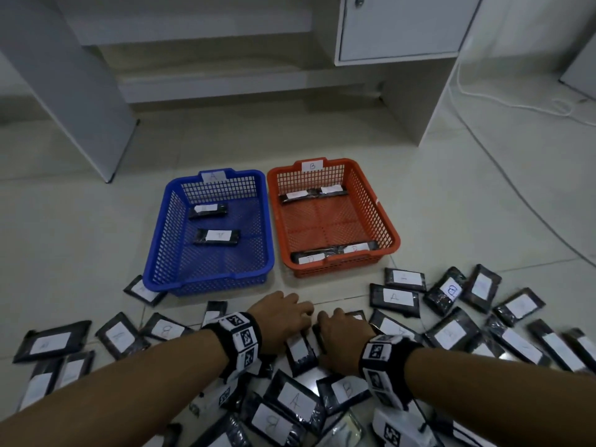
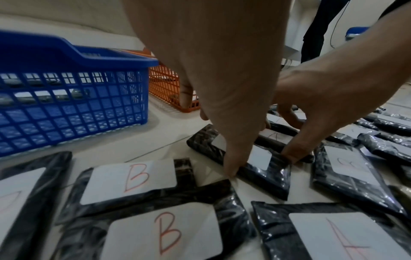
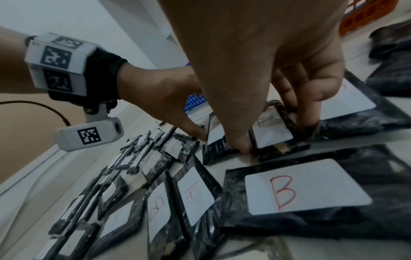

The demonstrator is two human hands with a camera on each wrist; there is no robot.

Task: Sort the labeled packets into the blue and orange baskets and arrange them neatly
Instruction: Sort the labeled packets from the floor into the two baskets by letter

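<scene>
The blue basket (image 1: pixel 154 253), tagged A, holds two packets (image 1: pixel 217 236). Beside it on the right, the orange basket (image 1: pixel 385 221), tagged B, has packets along its back and front walls (image 1: pixel 332 253). Many black packets with white A or B labels lie scattered on the floor in front. My left hand (image 1: pixel 290 317) pinches one packet (image 2: pixel 264 159) by its edges, thumb (image 2: pixel 231 170) on the near side. Right next to it, my right hand (image 3: pixel 275 128) grips a neighbouring packet (image 3: pixel 270 139) marked A between thumb and fingers. Both packets lie on the floor.
White cabinet legs (image 1: pixel 96 130) and a cupboard door (image 1: pixel 403 27) stand behind the baskets. A white cable (image 1: pixel 516 106) runs over the tiles at the right. Loose packets crowd the floor on both sides of my arms, such as a B one (image 3: pixel 307 186).
</scene>
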